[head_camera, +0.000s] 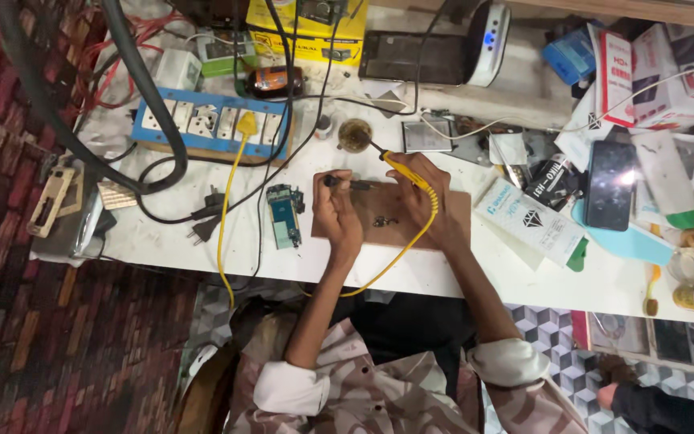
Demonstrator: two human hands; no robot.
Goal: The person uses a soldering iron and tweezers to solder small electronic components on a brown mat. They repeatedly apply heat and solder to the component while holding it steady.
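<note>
Clamped in the right hand (423,197) grip is a yellow soldering iron (402,170); a dark tool (345,183) is pinched by the left hand (335,213) over the wooden board (387,217).

The right hand (421,191) grips a yellow soldering iron (402,169); just beside it, the left hand (336,210) pinches a small dark tool (345,183) over a wooden board (411,223).

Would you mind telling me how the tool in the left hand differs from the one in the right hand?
The tool in the left hand, a dark slim tool, lies about level over the wooden board; the yellow-handled soldering iron in the right hand slants up, its tip at the small round tin. The iron trails a yellow cord; I see none on the dark tool. Both are slender and gripped near the board.
</note>
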